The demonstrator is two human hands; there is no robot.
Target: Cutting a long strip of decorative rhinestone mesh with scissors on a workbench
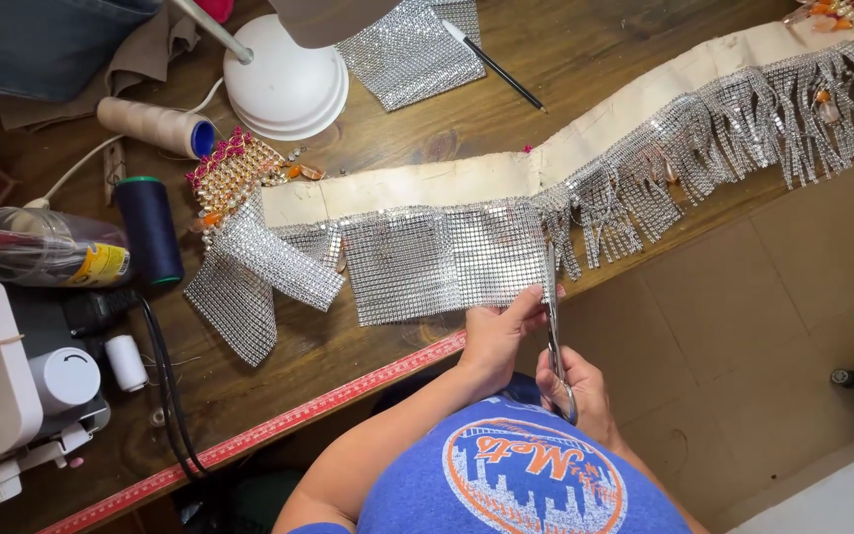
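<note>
2 hands work at the table edge [279,427], with 1 pair of scissors [552,316] and 3 thread spools nearby: beige [155,126], navy [148,229], white [127,362]. The left hand [498,334] pinches the lower corner of the rhinestone mesh panel [437,259]. The right hand [573,391] is clenched through the scissor handles, blades up along the panel's right edge. The panel glitters silver, hanging from a cream band [427,180], beside already cut fringe [724,133].

head view, looking down, close over table [368,366]

clear plastic bottle [42,247] far left, yellow label [101,263] (lying sideways)
</note>
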